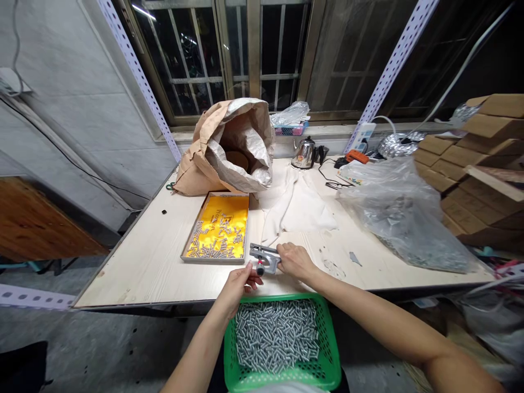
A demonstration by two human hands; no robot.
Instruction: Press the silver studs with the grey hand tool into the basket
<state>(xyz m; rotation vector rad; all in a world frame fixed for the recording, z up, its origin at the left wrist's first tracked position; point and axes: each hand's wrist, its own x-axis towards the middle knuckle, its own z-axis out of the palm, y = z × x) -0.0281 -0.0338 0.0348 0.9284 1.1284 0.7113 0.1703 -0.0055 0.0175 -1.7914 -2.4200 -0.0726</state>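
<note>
Over the table's front edge, my right hand [295, 261] is closed around one end of a grey metal hand tool [269, 261] with a red part and a round dark knob. My left hand [239, 286] is beside the knob, thumb and curled fingers apart; whether it touches the tool I cannot tell. Just below both hands is a green plastic basket [230, 355] full of loose silver screws [276, 335]. To the left lies a shallow box [216, 261] lined with yellow printed cloth [221, 213], with more screws scattered on it.
A large brown paper sack [200, 164] stands open behind the box. White cloth [307, 210] lies mid-table, with a metal kettle [303, 153] and glasses [339, 185] behind. A clear plastic bag [403, 218] covers the right side, near stacked cardboard boxes [478, 158].
</note>
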